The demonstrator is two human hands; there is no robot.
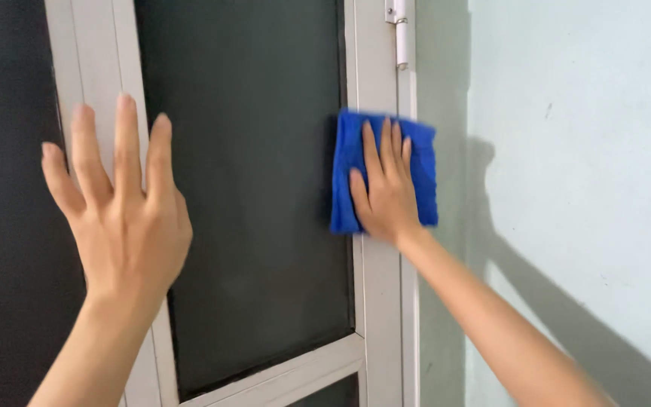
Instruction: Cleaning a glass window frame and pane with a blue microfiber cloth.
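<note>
A pale wall [582, 151] borders a white-framed door [374, 286] with dark glass [250, 188]. The left hand [126, 218] is spread open against the frame's left edge, holding nothing. The right hand [386, 188] presses flat on a blue cloth [423, 162] over the frame's right edge, below a hinge [401, 34].

White hinge [401, 34], pale green wall [582, 151]

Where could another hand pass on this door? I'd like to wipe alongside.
Free: the dark glass between the left hand and the blue cloth. Crowded: the white frame under the right hand.
</note>
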